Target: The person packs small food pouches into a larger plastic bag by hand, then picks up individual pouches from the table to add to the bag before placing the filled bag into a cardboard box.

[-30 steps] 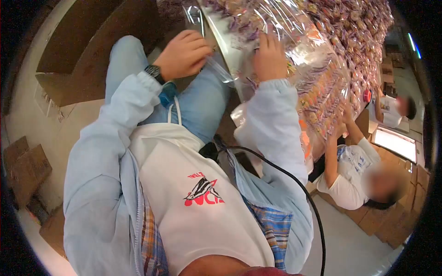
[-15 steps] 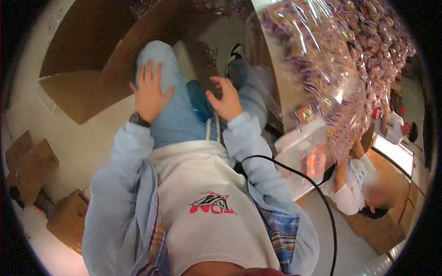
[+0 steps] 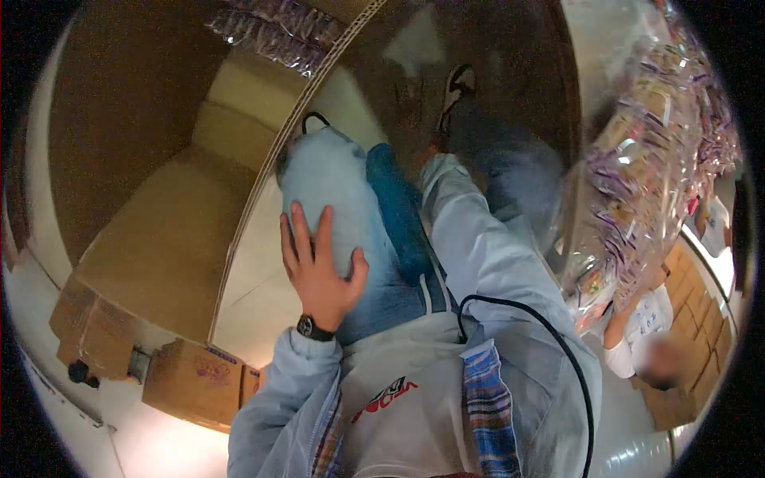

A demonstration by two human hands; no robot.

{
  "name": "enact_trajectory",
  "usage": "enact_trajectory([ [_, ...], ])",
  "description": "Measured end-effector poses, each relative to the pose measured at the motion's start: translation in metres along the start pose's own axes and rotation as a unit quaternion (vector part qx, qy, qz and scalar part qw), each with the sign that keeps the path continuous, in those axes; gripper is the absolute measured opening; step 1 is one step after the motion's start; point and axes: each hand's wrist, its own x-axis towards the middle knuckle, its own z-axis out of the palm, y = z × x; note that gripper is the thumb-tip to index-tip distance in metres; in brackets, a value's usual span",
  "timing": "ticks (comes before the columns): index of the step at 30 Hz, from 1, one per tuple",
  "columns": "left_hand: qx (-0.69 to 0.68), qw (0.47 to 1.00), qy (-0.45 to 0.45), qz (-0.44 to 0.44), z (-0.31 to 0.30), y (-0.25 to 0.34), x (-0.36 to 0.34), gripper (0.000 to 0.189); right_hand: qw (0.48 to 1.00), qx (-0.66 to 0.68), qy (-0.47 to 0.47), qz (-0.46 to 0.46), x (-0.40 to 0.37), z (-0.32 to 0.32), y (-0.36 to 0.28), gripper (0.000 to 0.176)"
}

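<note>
My left hand [image 3: 320, 267], a dark watch at its wrist, lies with fingers spread on the light-blue jeans [image 3: 331, 171] over my thigh. Nothing is in it. My right arm stretches forward and down, and my right hand [image 3: 435, 146] is a small, dim patch past the pale sleeve cuff. Shade hides its fingers, so I cannot tell what it holds. Between my legs shows a teal surface [image 3: 396, 203], just left of the right sleeve. A shoe [image 3: 460, 84] is on the floor beyond that hand.
A large open cardboard box [image 3: 171, 231] fills the left, with shiny purplish packets [image 3: 279, 36] at its far end. Clear-wrapped packets [image 3: 629, 167] are heaped at the right. Behind them is another person [image 3: 649, 319]. Smaller boxes [image 3: 191, 382] stand lower left; a black cable [image 3: 550, 334] crosses my right arm.
My right hand has gone from above my lap down and forward into shade. My left hand stays spread on my thigh. The view has swung, bringing more of the cardboard box into sight.
</note>
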Motion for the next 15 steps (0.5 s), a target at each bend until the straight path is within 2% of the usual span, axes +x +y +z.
enact_trajectory([
  [3, -0.009, 0.999, -0.042, -0.001, -0.006, -0.004, 0.004, 0.072, 1.0, 0.008, -0.008, 0.017, 0.014, 0.007, 0.003, 0.077],
  [10, 0.017, 0.999, -0.045, -0.005, -0.002, -0.012, -0.016, 0.075, 0.999, 0.02, -0.028, 0.028, 0.058, 0.017, 0.007, 0.074],
  [15, 0.039, 0.998, -0.04, -0.034, -0.01, -0.012, -0.033, 0.076, 0.998, 0.033, -0.047, 0.036, 0.06, 0.046, -0.001, 0.072],
])
